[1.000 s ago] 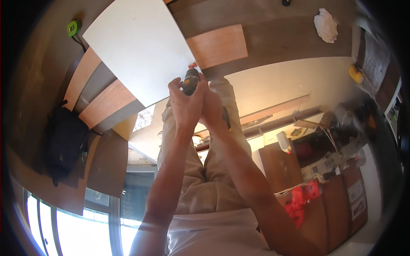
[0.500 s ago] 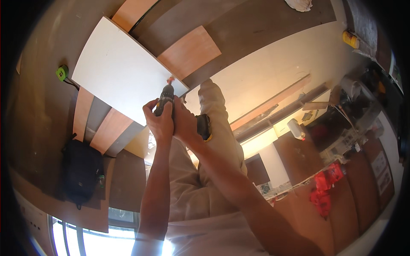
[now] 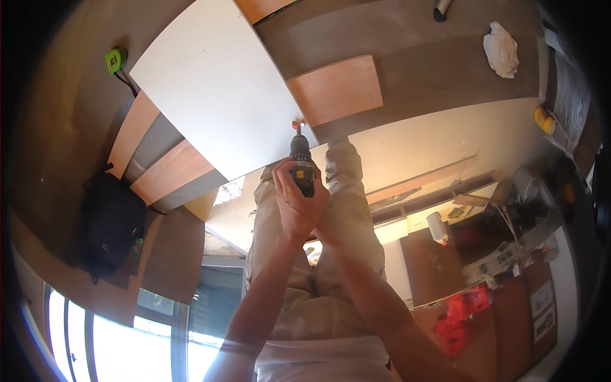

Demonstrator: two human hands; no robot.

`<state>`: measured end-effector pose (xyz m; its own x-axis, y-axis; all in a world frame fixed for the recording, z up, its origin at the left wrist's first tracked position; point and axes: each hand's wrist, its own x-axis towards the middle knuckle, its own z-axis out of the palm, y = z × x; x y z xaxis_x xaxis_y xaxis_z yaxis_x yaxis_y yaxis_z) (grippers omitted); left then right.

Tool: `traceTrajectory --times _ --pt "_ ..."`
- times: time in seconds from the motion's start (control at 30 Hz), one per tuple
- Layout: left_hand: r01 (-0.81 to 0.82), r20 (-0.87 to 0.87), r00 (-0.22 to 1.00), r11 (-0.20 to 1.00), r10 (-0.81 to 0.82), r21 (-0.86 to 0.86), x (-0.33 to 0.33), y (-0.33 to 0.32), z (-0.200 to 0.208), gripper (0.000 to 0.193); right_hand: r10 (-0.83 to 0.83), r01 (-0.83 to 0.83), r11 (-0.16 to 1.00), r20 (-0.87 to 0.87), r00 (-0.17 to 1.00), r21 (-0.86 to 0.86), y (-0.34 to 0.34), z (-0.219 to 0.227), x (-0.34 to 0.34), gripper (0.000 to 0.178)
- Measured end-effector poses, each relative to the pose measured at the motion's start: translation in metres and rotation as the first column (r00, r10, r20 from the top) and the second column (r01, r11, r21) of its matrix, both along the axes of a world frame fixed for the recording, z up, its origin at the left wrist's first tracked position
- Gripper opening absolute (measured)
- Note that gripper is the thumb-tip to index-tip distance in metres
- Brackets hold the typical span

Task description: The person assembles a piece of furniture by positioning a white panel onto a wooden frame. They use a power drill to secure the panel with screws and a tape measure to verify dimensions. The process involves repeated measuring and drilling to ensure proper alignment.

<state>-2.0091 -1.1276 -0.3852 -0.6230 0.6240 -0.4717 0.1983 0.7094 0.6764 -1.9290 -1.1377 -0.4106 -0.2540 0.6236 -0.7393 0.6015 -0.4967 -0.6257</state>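
A black cordless drill [image 3: 300,151] points away from me, its front end over the near right corner of a white board [image 3: 216,83]. A small reddish piece [image 3: 297,125] shows around the drill's tip at the board's surface; whether the tip has entered the board I cannot tell. My left hand [image 3: 291,207] is closed around the drill's rear body, fingers along its left side. Pressed in beside it, my right hand [image 3: 321,210] is closed on the drill too, partly covered by the left. The drill's handle and battery are hidden below the hands.
Reddish-brown boards [image 3: 340,88] lie around the white board. A green tape measure [image 3: 116,60] and dark backpack [image 3: 111,226] are at the left. A crumpled white cloth [image 3: 501,49], a yellow container [image 3: 544,120], a white bottle [image 3: 437,228] and red bags [image 3: 464,309] are at the right.
The view has shifted, so the board and drill appear farther right. The drill has turned from leaning to nearly straight ahead, and its battery has gone out of sight. Both hands keep their hold.
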Motion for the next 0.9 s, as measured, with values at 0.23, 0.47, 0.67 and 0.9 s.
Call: traceTrajectory --times 0.23,0.47,0.67,0.9 --pt "-0.043 0.092 0.995 0.997 0.049 -0.066 -0.001 -0.002 0.001 0.050 0.015 -0.015 1.000 0.014 1.000 -0.001 0.001 0.006 -0.006 0.079" --pt "-0.024 0.057 0.998 0.999 0.025 -0.026 -0.001 -0.005 -0.003 0.053 0.028 -0.028 1.000 0.022 0.999 -0.003 0.001 0.009 -0.011 0.079" --pt "-0.024 0.056 0.998 1.000 0.024 -0.010 0.000 -0.006 -0.005 0.053 0.026 -0.026 1.000 0.020 0.999 0.002 0.004 0.008 -0.015 0.079" --pt "-0.020 0.040 0.999 1.000 0.020 0.012 -0.006 0.002 0.002 0.048 0.021 -0.021 1.000 0.012 1.000 0.003 0.007 0.008 -0.018 0.080"
